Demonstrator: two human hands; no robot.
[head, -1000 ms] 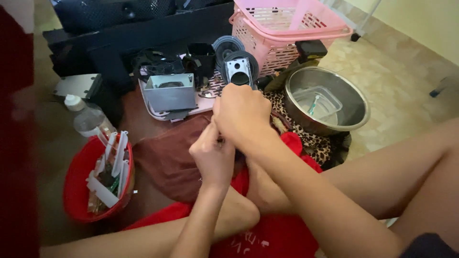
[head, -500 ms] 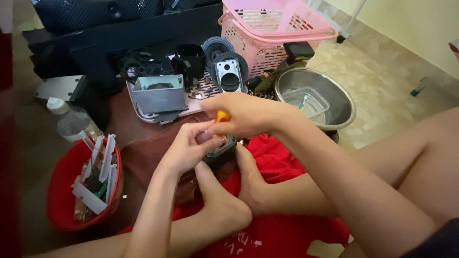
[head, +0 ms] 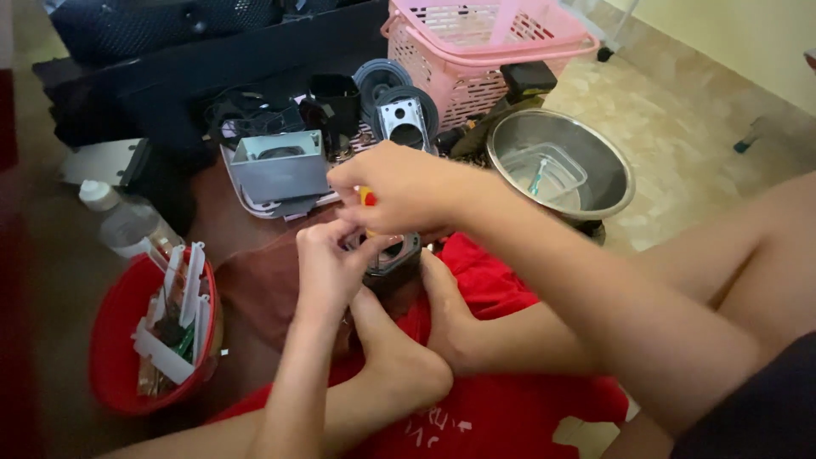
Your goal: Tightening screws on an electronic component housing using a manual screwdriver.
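Note:
My right hand (head: 399, 189) grips a screwdriver with a red and yellow handle (head: 366, 198), held upright over a small dark round device part (head: 393, 255). My left hand (head: 327, 265) touches the left side of that part, fingers pinched at its rim. My two bare feet (head: 408, 340) brace the part from below, on a red cloth (head: 484, 399). The screwdriver's tip is hidden behind my fingers.
A red bowl (head: 119, 374) with white plastic pieces sits at the left, next to a plastic bottle (head: 123, 223). Behind are a grey box-shaped housing (head: 276, 163), dark appliance parts (head: 340, 98), a pink basket (head: 484, 51) and a steel bowl (head: 595, 144) holding a clear container.
The view has shifted lower and closer. My right hand rose off the part and now shows the screwdriver handle; my left hand moved in to the part's rim.

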